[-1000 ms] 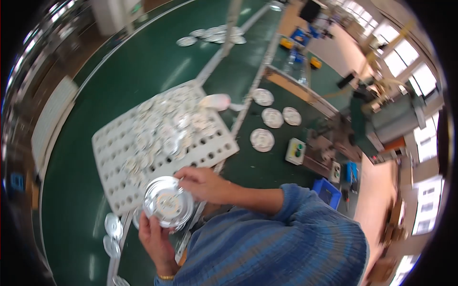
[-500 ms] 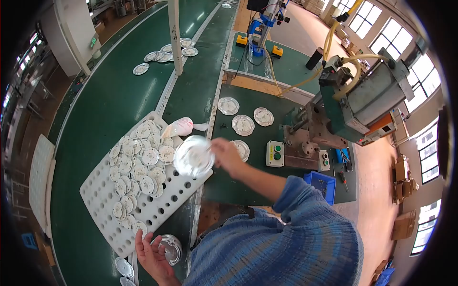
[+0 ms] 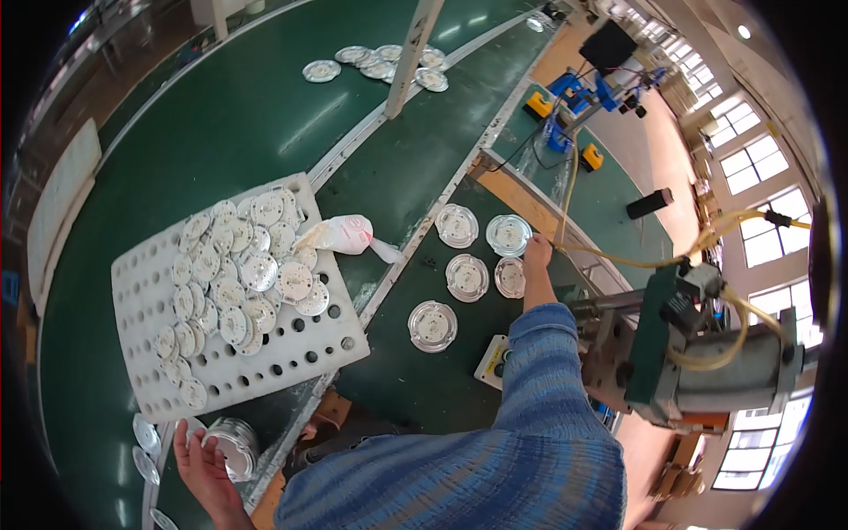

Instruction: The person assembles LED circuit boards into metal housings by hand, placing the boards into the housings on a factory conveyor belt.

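My right hand [image 3: 538, 256] reaches out over the green workbench, fingers closed on the rim of a shiny round metal plate [image 3: 508, 236]. Beside it lie several similar plates with pale discs in their middles, such as one metal plate [image 3: 467, 277] and another nearer me [image 3: 433, 326]. At the lower left my left hand [image 3: 203, 468] is raised, fingers apart and holding nothing. Right next to it stands a stack of metal plates [image 3: 235, 449]. Many small white circuit discs [image 3: 231, 291] are heaped on a white perforated foam board [image 3: 305, 358].
A plastic bag [image 3: 345, 235] rests at the board's right edge. A press machine [image 3: 698, 344] and its control box [image 3: 491, 360] stand to the right. A post [image 3: 412, 62] rises from the conveyor, with more plates [image 3: 321, 71] behind. A yellow hose [image 3: 609, 256] crosses the bench.
My right hand has carried the metal plate from beside the foam board to the far right, among the other plates on the bench. The view has turned; my left hand stays open.
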A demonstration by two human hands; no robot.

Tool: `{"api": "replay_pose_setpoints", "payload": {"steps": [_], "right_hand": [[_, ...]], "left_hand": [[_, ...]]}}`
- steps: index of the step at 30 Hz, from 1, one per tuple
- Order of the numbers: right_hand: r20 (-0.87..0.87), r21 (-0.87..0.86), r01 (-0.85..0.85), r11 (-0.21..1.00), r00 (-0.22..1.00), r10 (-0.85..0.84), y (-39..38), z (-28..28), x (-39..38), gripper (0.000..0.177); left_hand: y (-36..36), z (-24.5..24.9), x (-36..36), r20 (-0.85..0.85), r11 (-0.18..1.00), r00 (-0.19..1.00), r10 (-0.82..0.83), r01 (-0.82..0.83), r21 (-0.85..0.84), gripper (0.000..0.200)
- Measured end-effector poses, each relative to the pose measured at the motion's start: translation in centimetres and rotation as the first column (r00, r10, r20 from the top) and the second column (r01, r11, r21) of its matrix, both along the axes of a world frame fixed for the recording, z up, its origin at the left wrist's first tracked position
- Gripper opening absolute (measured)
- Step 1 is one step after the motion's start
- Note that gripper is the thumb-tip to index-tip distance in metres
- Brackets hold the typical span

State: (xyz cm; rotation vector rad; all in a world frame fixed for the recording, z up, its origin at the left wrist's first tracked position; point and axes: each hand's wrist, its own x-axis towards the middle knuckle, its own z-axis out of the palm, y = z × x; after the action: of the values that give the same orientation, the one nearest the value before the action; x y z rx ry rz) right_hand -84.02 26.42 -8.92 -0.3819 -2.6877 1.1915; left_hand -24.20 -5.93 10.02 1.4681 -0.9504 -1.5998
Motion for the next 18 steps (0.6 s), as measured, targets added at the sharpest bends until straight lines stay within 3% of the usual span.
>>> {"api": "replay_pose_setpoints", "payload": {"steps": [6,12,18], "right_hand": [[0.180,0.034,0.002,0.999,0.984,-0.008,0.6,-2.3,-4.8,0.024],[0.106,0.152,-0.092,0.984,0.991,0.077,0.1,-2.9,-5.1,0.023],[0.151,0.265,-0.079,0.961,0.988,0.040,-0.1,-2.8,-3.7,0.025]], "left_hand": [[0.7,0.0,-0.9,0.116,0.999,0.992,0.052,-0.053,0.007,0.035],[0.6,0.1,-1.2,0.187,0.997,0.979,0.079,-0.076,-0.023,0.036],[0.0,0.2,-0.2,0.166,0.994,0.981,0.104,-0.098,-0.040,0.037]]}}
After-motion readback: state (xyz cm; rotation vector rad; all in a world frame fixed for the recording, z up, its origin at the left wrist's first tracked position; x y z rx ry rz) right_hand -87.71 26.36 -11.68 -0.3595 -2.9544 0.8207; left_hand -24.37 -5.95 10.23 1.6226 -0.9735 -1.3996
